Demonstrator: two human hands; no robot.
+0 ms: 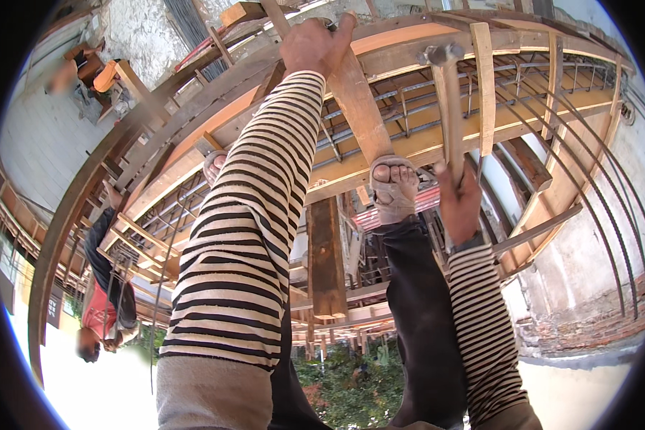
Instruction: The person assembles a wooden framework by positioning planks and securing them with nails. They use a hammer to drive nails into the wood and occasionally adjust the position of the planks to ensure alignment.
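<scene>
My left hand (314,47), at the end of the striped sleeve, is closed around the upper part of a slanting wooden plank (360,107). A small dark thing shows by its thumb, too small to name. In my right hand (460,203) is a hammer (451,107), gripped low on its wooden handle, with the metal head raised toward the far side. The plank's lower end meets my right foot (394,188), which stands on the timber formwork. Partly hidden behind my left sleeve is my other foot (215,166).
Steel reinforcing bars (408,97) run inside the formwork, and long bent bars (588,179) arch at the right. An upright batten (483,86) stands beside the hammer. Gaps open below the beams. One person in red (100,308) is at left, another (72,75) at far left.
</scene>
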